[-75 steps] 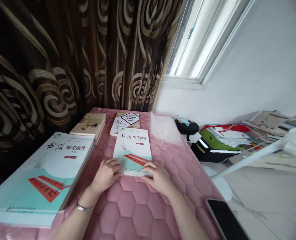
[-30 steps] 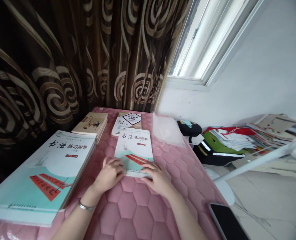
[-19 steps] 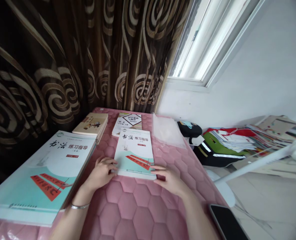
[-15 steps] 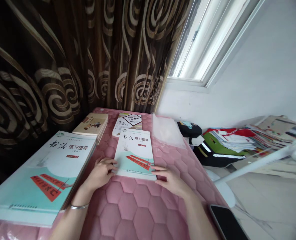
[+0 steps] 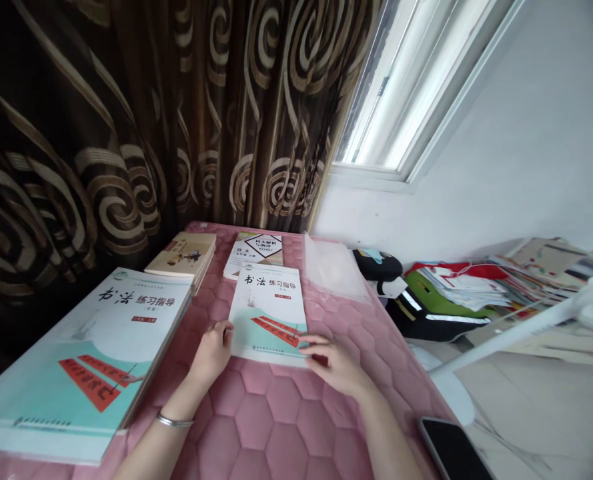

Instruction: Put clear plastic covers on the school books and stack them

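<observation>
A calligraphy workbook [image 5: 271,313], with a white and teal cover and red strips, lies flat on a pink quilted surface [image 5: 256,407]. At its left edge is my left hand [image 5: 213,350], with a silver bangle on the wrist. Its fingers are curled closed against the book; their tips are partly hidden. My right hand [image 5: 333,363] rests at the lower right corner, its fingers stretched and apart over the cover. Just beyond lies a white-covered workbook [image 5: 256,250], partly overlapped. A stack with a matching calligraphy cover [image 5: 91,353] stands on the left.
Tan-covered books [image 5: 183,253] sit behind the left stack. A translucent plastic sheet [image 5: 333,267] lies at the back right, and a phone [image 5: 456,450] at the right edge. Beyond are a white lamp [image 5: 516,330], a green and black bag [image 5: 436,303], papers and a patterned curtain [image 5: 256,113].
The fingers of my left hand have drawn in and curled at the book's left edge. My right hand has stayed at the lower right corner. The camera view has shifted slightly.
</observation>
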{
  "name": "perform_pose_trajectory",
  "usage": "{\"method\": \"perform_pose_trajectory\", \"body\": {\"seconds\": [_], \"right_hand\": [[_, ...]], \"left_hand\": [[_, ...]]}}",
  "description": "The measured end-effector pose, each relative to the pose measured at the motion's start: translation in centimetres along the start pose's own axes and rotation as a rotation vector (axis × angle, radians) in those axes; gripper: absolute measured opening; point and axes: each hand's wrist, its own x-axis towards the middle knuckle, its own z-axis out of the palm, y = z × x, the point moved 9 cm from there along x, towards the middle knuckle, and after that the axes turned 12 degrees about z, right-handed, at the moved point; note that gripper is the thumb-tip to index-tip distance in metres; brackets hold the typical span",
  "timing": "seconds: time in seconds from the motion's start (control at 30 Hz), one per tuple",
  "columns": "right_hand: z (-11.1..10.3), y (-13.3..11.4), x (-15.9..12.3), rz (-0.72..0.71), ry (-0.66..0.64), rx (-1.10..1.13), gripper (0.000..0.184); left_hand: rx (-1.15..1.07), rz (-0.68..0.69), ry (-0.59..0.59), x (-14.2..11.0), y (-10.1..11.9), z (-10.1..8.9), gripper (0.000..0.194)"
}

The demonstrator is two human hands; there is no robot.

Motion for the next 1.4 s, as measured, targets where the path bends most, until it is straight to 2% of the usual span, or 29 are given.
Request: {"method": "perform_pose_trajectory", "body": {"seconds": [0.2,0.3,0.43,0.53,0.6,0.73,0.9,1.07,1.17,1.27,1.4], "right_hand": [[-0.3,-0.4,0.1,0.0,0.043,0.011,0.023],[-1.7,0.4,0.3,0.004,0.191,-0.005,0.025],[-3.5,2.4,0.8,0.076,0.417,-0.102,0.031],[-3.6,3.5,1.2,0.169,0.486,-0.252,0.038],[-3.2,3.8,1.5,0.214,0.476,-0.355,0.039],[-2.8,3.7,1.2,0.235,0.462,-0.455,0.032],[-3.3,5.1,0.7,0.287,0.473,-0.394,0.033],[-3.3,5.8,1.0,0.308,0.491,-0.387,0.037],[-2.9,5.7,1.4,0.314,0.466,-0.428,0.04],[-2.9,5.6,1.7,0.336,0.469,-0.462,0.041],[-2.9,5.3,1.7,0.347,0.478,-0.472,0.039]], "left_hand": [[-0.089,-0.132,-0.12,-0.4,-0.3,-0.5,0.022],[-0.068,-0.167,-0.209,-2.0,-0.3,-1.7,0.024],[-0.087,-0.156,-0.376,-5.5,0.1,-3.2,0.027],[-0.041,-0.108,-0.434,-7.4,0.6,-3.9,0.028],[-0.003,-0.097,-0.397,-7.4,0.7,-4.0,0.027],[0.143,-0.184,-0.248,-4.7,0.2,-3.3,0.023],[0.294,-0.294,-0.123,1.4,-0.5,-1.8,0.027],[0.277,-0.228,-0.12,8.9,-1.4,0.4,0.023],[0.267,-0.189,-0.122,12.3,-2.0,1.3,0.02],[0.28,-0.199,-0.086,14.0,-2.6,1.6,0.019],[0.321,-0.251,-0.032,14.7,-2.9,1.5,0.021]]}}
